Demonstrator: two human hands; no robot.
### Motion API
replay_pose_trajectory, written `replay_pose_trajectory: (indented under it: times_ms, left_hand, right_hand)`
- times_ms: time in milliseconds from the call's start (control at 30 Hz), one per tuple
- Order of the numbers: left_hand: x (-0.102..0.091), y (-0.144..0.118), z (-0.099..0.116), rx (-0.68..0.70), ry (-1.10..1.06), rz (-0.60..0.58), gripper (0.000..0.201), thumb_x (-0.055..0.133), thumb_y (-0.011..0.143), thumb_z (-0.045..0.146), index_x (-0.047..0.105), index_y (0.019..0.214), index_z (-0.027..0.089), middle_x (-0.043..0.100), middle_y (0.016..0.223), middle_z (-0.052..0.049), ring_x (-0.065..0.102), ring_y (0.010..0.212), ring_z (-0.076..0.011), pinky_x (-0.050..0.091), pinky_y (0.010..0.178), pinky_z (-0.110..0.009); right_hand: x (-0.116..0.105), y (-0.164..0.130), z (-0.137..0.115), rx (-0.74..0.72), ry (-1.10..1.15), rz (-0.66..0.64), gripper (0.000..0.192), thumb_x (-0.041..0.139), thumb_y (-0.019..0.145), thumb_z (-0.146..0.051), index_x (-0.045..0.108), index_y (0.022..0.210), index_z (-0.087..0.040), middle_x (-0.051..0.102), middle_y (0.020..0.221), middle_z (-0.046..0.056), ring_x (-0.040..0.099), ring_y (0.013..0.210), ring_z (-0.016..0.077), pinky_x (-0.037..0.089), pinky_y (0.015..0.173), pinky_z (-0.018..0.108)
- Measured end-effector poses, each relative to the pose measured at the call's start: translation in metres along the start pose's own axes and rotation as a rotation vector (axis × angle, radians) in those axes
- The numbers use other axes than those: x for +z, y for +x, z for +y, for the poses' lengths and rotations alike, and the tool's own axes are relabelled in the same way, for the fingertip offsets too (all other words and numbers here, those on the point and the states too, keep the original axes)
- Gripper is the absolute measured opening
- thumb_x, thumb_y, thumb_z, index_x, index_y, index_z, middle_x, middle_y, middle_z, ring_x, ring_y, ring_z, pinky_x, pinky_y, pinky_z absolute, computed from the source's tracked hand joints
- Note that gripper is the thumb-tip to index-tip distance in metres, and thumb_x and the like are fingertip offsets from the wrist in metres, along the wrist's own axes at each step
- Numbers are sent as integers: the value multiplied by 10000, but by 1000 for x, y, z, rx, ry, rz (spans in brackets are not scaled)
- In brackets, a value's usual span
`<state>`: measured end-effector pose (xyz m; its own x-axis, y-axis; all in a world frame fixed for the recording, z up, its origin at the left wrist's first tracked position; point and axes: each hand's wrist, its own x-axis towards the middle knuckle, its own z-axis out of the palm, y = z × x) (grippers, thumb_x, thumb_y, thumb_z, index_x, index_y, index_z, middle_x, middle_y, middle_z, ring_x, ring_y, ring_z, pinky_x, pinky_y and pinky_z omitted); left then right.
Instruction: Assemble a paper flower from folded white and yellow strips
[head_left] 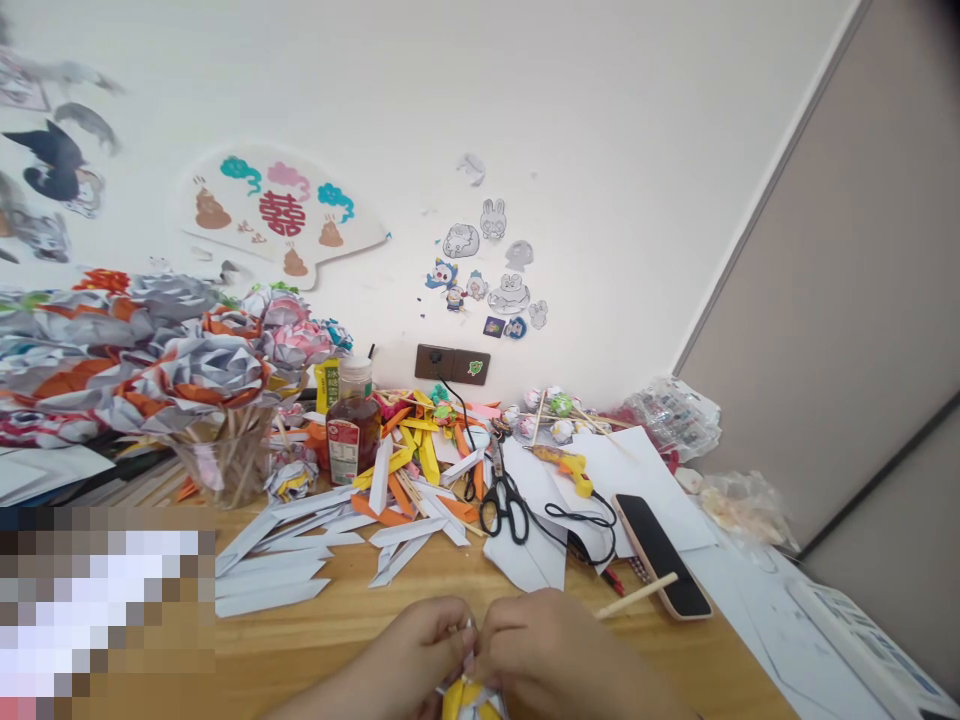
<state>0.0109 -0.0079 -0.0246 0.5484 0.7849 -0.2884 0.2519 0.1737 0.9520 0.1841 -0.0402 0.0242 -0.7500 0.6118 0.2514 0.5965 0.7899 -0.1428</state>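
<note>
My left hand (433,640) and my right hand (536,635) meet low in the head view, above the front of the wooden table (360,590). Between them is a yellow-and-white folded paper flower (472,700), cut off by the bottom edge. The left thumb and fingers pinch a small white bit of its paper. Right-hand fingers are curled against the same spot; their tips are partly hidden. A wooden stick (637,597) sticks out beyond the right hand and overlaps the phone (664,555); whether that hand holds it is hidden.
White folded paper strips (277,580) lie at left, yellow and orange ones (420,455) further back. Black-handled scissors (506,505) and a yellow glue gun (570,468) with its cord lie mid-table. A bottle (352,425) and a container of paper flowers (225,460) stand behind.
</note>
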Motion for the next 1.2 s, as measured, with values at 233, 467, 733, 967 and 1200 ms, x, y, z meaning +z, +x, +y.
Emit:
replay_pose_trajectory:
  times_ms: [233, 467, 733, 967, 1200]
  left_hand:
    - [1, 3, 0, -24, -26, 11, 539, 553, 563, 762, 433, 612, 239, 429, 410, 109, 378, 254, -74, 266, 279, -198]
    - [0, 3, -1, -12, -60, 27, 519, 623, 553, 713, 441, 578, 228, 436, 434, 105, 401, 264, -70, 229, 277, -188]
    - [-1, 2, 0, -31, -201, 9, 487, 684, 556, 660, 455, 592, 232, 526, 382, 96, 461, 260, -98, 268, 285, -191]
    - [-4, 9, 5, -22, -412, 33, 576, 690, 474, 722, 450, 636, 224, 675, 467, 25, 577, 345, -121, 424, 367, -214]
    - [-13, 17, 6, 66, -568, 130, 592, 768, 433, 667, 455, 650, 214, 699, 578, 38, 671, 489, -132, 461, 502, -225]
  right_hand:
    - [2, 0, 6, 20, 109, -44, 291, 538, 796, -47, 657, 980, -238, 720, 947, -17, 662, 806, 111, 477, 708, 160]
    - [4, -1, 5, 53, 74, -64, 336, 577, 726, -15, 649, 966, -239, 728, 940, -35, 668, 804, 111, 463, 716, 154]
    - [2, 1, 4, 104, -27, -2, 295, 527, 810, -76, 627, 1013, -266, 693, 809, -30, 628, 686, 127, 424, 576, 194]
    - [-12, -4, 17, 158, -118, 372, 291, 353, 943, -129, 602, 1093, -152, 676, 802, 80, 630, 677, 181, 469, 574, 258]
    - [-6, -4, 11, 188, -20, 591, 225, 384, 963, -197, 576, 1080, -191, 661, 789, 47, 629, 690, 169, 495, 597, 251]
